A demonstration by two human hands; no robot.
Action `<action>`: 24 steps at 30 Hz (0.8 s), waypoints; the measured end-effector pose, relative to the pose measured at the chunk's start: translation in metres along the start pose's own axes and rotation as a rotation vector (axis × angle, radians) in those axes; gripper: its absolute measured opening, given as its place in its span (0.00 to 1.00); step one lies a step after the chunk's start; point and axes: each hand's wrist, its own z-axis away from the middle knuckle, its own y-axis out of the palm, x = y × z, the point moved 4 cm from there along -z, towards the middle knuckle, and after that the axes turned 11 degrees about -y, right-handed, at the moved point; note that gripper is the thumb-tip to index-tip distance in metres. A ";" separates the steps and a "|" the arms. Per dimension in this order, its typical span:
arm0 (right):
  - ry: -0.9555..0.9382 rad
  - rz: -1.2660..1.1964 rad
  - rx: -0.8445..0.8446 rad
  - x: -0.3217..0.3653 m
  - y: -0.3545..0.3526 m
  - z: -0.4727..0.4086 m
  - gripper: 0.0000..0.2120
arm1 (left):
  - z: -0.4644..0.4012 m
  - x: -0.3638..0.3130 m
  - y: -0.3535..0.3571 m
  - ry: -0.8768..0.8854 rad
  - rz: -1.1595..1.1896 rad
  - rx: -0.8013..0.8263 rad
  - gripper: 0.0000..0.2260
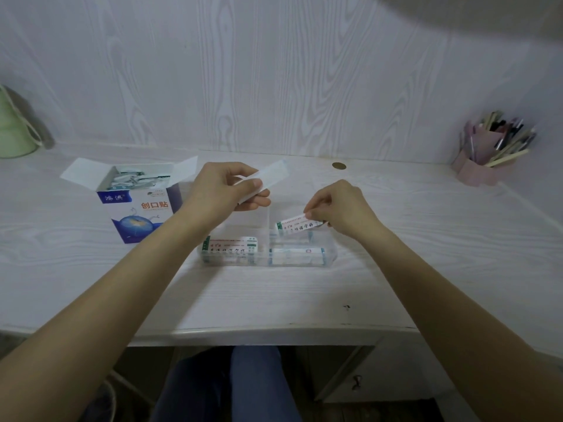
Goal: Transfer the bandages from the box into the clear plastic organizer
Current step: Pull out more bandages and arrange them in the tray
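An open blue-and-white bandage box [138,213] stands at the left of the desk, with several wrapped bandages showing inside. The clear plastic organizer [330,254] lies in the middle, with bandage strips in its left and right compartments. My left hand [222,188] holds a white bandage strip [268,176] above the organizer's back edge. My right hand [338,208] pinches a printed bandage [297,226] by its end, tilted over the right rear compartment.
A pink pen holder [484,159] full of pens stands at the back right. A green container [13,126] sits at the far left by the wall. A small brown round object [338,166] lies behind the organizer. The desk's front edge runs just below my forearms.
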 end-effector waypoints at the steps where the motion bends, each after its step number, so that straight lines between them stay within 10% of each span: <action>1: -0.014 0.039 0.011 0.002 0.003 -0.002 0.03 | 0.000 0.000 0.001 0.002 -0.002 0.001 0.04; 13: -0.200 0.508 0.208 0.024 0.021 -0.006 0.08 | 0.000 -0.001 0.000 0.012 -0.044 -0.003 0.04; 24: -0.148 0.003 0.094 0.014 0.007 0.001 0.05 | 0.003 0.001 0.000 0.014 -0.095 0.007 0.04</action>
